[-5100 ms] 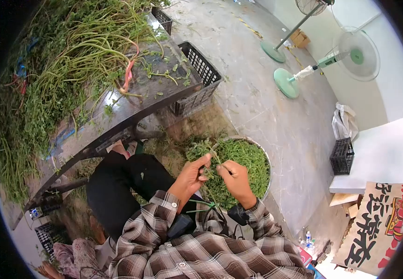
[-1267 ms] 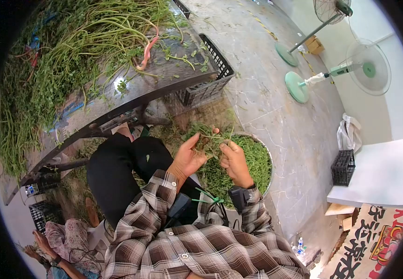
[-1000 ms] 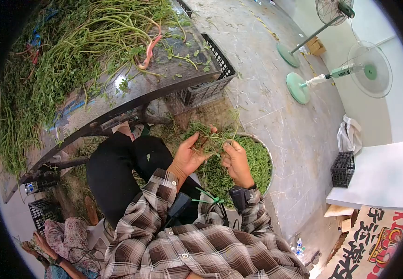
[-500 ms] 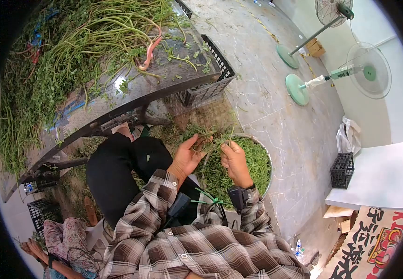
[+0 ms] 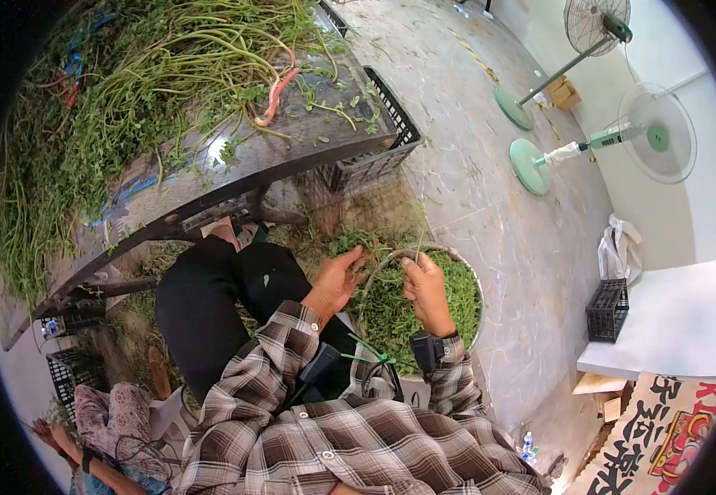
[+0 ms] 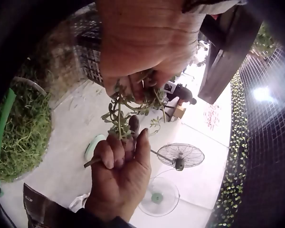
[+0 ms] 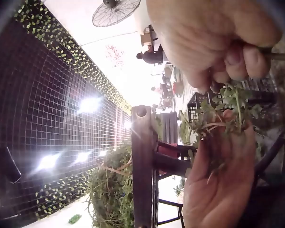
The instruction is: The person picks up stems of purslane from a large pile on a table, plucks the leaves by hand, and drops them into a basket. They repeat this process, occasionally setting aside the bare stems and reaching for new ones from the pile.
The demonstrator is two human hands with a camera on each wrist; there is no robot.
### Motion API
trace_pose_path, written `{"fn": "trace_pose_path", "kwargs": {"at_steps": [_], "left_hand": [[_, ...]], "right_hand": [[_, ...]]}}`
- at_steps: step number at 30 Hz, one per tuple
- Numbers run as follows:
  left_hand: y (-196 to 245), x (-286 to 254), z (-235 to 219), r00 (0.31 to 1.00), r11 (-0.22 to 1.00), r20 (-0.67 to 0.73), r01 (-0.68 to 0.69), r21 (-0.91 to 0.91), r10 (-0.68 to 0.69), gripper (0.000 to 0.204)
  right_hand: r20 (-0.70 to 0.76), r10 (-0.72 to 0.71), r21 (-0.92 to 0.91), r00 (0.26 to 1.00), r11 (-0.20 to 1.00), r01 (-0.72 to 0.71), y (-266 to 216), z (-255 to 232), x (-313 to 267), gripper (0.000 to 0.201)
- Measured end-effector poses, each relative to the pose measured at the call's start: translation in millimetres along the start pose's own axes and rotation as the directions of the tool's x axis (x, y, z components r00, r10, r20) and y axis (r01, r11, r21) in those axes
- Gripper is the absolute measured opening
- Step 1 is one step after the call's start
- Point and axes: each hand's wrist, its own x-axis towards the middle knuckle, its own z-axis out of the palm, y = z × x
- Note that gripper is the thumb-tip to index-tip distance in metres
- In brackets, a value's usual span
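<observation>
Over the left edge of a round basin (image 5: 482,307) full of picked greens (image 5: 444,305), my two hands work close together. The left hand (image 5: 335,282) holds a small bunch of leafy green sprigs (image 7: 235,107) at its fingers; in the right wrist view its palm shows below them. My right hand (image 5: 427,294) pinches a thin green stem (image 6: 92,162), whose end pokes out beside the curled fingers in the left wrist view. Leaves fill the narrow space between the two hands there.
A table (image 5: 308,140) heaped with long-stemmed greens (image 5: 151,107) stands ahead to the left, a black crate (image 5: 374,161) below its corner. Two fans, one with a green base (image 5: 529,167), stand on the floor at right. Another person's hands (image 5: 59,437) show at lower left.
Compared with half a second ago, the hands are slightly further apart, the right a little to the right with its stem. The head view has shifted slightly. Earlier, both hands met at one sprig.
</observation>
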Motion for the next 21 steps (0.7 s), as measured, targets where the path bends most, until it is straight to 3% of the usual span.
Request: {"fn": "trace_pose_path", "kwargs": {"at_steps": [4, 6, 7, 9, 10, 12, 14, 15, 16, 18, 19, 20, 21], "left_hand": [[-5.1, 3.7, -3.3, 0.997, 0.993, 0.077, -0.009, 0.116, 0.001, 0.03], [-9.2, -0.7, 5.4, 0.998, 0.989, -0.061, -0.004, 0.149, 0.013, 0.036], [-14.4, 0.9, 1.4, 0.998, 0.989, -0.061, -0.003, 0.15, 0.012, 0.036], [-26.8, 5.7, -8.2, 0.979, 0.882, -0.045, -0.157, 0.444, 0.197, 0.031], [-21.6, -0.9, -2.1, 0.98, 0.882, -0.045, -0.156, 0.444, 0.196, 0.031], [-6.4, -20.7, 18.3, 0.972, 0.746, 0.105, -0.23, 0.624, 0.212, 0.029], [-23.0, -16.7, 11.9, 0.968, 0.712, 0.098, -0.236, 0.661, 0.23, 0.031], [-32.5, -12.0, 6.9, 0.964, 0.675, 0.093, -0.241, 0.697, 0.248, 0.033], [-32.2, -11.7, 10.4, 0.944, 0.713, 0.207, -0.33, 0.619, 0.257, 0.024], [-37.2, -16.5, 17.2, 0.955, 0.686, 0.227, -0.295, 0.665, 0.191, 0.023], [-37.9, -21.8, 24.6, 0.96, 0.649, 0.247, -0.271, 0.711, 0.131, 0.022], [-50.1, -17.4, 22.0, 0.932, 0.65, 0.328, -0.347, 0.676, 0.156, 0.026], [-58.7, -15.4, 21.8, 0.934, 0.655, 0.322, -0.342, 0.674, 0.156, 0.026]], "right_hand": [[0.056, 0.024, 0.061, 0.998, 0.998, -0.027, -1.1, 8.5, -2.2, 0.027], [0.072, -0.012, 0.048, 0.997, 0.999, 0.009, 4.1, 15.8, -2.4, 0.031], [0.09, -0.049, 0.035, 0.995, 0.998, 0.046, 4.9, 19.0, -2.9, 0.035], [0.101, -0.039, -0.018, 0.994, 0.999, 0.041, 3.3, 22.5, -5.5, 0.043], [0.079, -0.07, -0.081, 0.994, 0.994, 0.076, 2.9, 26.6, -6.9, 0.045], [0.058, -0.1, -0.146, 0.993, 0.983, 0.107, 8.5, 31.0, -5.9, 0.048], [0.117, -0.287, -0.32, 0.951, 0.895, 0.31, 17.7, 31.8, -2.8, 0.046], [0.113, -0.283, -0.322, 0.952, 0.896, 0.305, 18.3, 29.5, -4.9, 0.046], [0.088, -0.173, -0.282, 0.981, 0.94, 0.191, 13.8, 28.6, -9.7, 0.044], [0.011, 0.02, -0.267, 1.0, 0.963, -0.016, 20.8, 8.7, -11.6, 0.035], [0.01, 0.03, -0.272, 1.0, 0.962, -0.026, 22.5, 1.2, -15.2, 0.035], [-0.043, -0.01, -0.255, 0.999, 0.967, -0.002, 24.0, -4.7, -19.1, 0.032], [-0.096, -0.05, -0.24, 0.994, 0.971, 0.026, 25.6, -12.0, -22.8, 0.03]]}}
